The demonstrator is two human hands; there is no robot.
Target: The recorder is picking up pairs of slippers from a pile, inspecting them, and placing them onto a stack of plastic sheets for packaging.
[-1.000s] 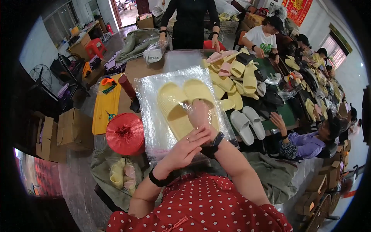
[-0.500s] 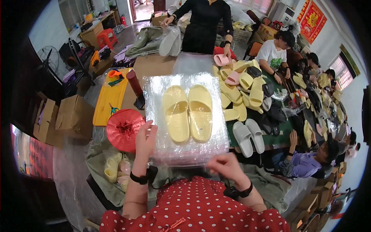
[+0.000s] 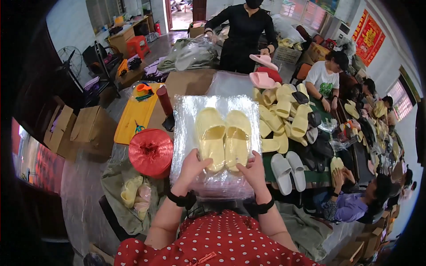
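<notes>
A pair of pale yellow slippers (image 3: 224,137) lies side by side on a stack of clear plastic bags (image 3: 186,119) on the table in front of me. My left hand (image 3: 191,167) presses on the heel of the left slipper. My right hand (image 3: 253,170) rests on the heel of the right slipper. Both hands have fingers curled over the slipper ends and the plastic under them. Black bands sit on both my wrists.
A red spool of twine (image 3: 151,152) stands left of the bags, beside a yellow tray (image 3: 133,116) and a dark red bottle (image 3: 164,100). Many yellow, white and pink slippers (image 3: 284,115) cover the table to the right. Several people work around it. Cardboard boxes (image 3: 75,128) stand at left.
My hands came in from the outer edges of the plastic stack onto the heels of the yellow slippers. Earlier the right hand lay over the slippers and the left reached across it.
</notes>
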